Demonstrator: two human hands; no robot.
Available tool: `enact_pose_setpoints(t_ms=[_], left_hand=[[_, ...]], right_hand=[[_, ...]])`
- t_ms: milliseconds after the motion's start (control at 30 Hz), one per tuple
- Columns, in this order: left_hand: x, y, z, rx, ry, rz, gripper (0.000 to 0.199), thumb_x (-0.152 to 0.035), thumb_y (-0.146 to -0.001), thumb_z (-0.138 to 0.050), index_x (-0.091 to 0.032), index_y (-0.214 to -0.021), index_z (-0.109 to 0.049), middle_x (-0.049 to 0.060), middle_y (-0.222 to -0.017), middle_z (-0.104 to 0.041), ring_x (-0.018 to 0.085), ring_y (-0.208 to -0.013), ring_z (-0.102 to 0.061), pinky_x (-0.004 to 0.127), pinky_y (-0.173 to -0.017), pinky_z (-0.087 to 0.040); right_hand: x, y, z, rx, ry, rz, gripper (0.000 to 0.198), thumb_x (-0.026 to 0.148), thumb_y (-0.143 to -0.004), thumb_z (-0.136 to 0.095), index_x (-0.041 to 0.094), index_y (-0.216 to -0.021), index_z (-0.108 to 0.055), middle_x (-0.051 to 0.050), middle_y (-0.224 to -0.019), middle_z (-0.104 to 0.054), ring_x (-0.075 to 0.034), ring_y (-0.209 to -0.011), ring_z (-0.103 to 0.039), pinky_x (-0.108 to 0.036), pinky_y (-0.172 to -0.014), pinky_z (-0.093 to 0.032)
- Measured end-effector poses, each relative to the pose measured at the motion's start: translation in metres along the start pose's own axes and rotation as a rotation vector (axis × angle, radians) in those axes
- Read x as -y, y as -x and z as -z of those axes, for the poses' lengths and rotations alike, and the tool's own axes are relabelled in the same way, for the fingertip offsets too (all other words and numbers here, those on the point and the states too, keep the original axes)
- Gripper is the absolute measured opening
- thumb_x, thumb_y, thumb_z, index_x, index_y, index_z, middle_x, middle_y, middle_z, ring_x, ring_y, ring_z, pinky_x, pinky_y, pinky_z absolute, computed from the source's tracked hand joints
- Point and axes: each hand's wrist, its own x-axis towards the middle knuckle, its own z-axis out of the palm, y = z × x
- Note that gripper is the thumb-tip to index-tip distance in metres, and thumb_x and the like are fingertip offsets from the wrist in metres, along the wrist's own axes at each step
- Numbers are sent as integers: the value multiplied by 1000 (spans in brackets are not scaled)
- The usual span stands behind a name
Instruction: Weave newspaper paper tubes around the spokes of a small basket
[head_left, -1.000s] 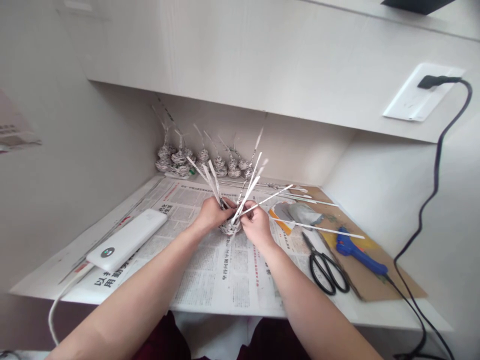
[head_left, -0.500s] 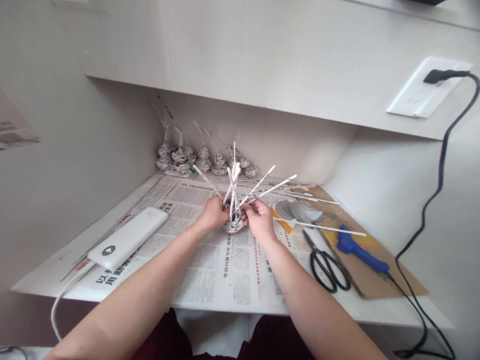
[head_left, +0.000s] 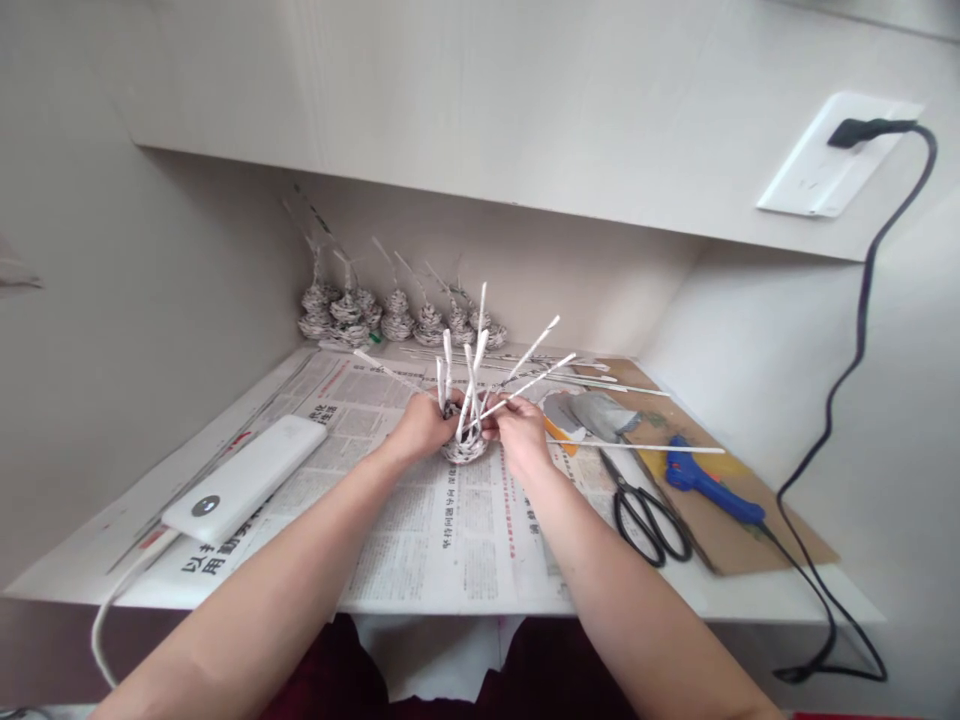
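A small woven paper basket (head_left: 466, 449) rests on the newspaper between my hands, with several rolled paper sticks (head_left: 475, 375) rising and splaying out of its rim. My left hand (head_left: 426, 425) is closed on the basket's left side, fingers curled over the rim. On the right, my right hand (head_left: 519, 425) pinches at a paper stick where it meets the weave; the exact fingertip contact is partly hidden. One long paper stick (head_left: 637, 447) extends rightward from beside my right hand, over the scissors' blades.
Several woven paper gourds (head_left: 349, 310) stand against the back wall. A white power bank (head_left: 255, 470) with a cable lies left on the newspaper (head_left: 405, 550). Black-handled scissors (head_left: 651, 525), a blue glue gun (head_left: 709, 485), cardboard (head_left: 780, 545) and loose paper sticks (head_left: 600, 378) lie right.
The upright sticks have spread differently, and one on the right now crosses lower over the basket's opening. Both hands stay at the basket. The whole view has shifted slightly.
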Motion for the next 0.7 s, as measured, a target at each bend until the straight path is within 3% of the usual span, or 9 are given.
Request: enact_pose_setpoints(t_ms=[167, 300, 533, 700], left_hand=[[1, 0, -2, -8, -49, -82, 14, -14, -70, -61, -18, -78, -71, 2, -79, -72, 17, -75, -64, 26, -71, -48], [0, 0, -2, -3, -30, -87, 13, -12, -70, -60, -18, -75, -70, 0, -74, -70, 16, -71, -63, 24, -69, -48], [-4, 2, -3, -2, 12, -48, 10, -15, -71, -61, -18, -75, -70, 1, -75, -71, 16, -73, -64, 25, -72, -49], [2, 1, -4, -10, 45, -52, 10, -14, -71, -62, -17, -75, -70, 2, -76, -71, 16, -73, -63, 25, -73, -48]], right_hand=[[12, 2, 3, 10, -2, -22, 30, 43, -63, -75, 18, -69, -60, 2, -55, -62, -11, -43, -56, -20, -38, -46], [22, 3, 7, 93, 11, -61, 36, 52, -69, -69, 18, -75, -62, 0, -59, -63, -12, -44, -57, -23, -41, -49], [18, -1, 16, 202, 182, 69, 25, 39, -65, -74, 17, -69, -65, 1, -55, -61, -9, -46, -52, -19, -41, -43], [19, 0, 19, 264, 118, -50, 28, 40, -61, -76, 17, -70, -63, 2, -57, -60, -9, -48, -51, -19, -40, -40]])
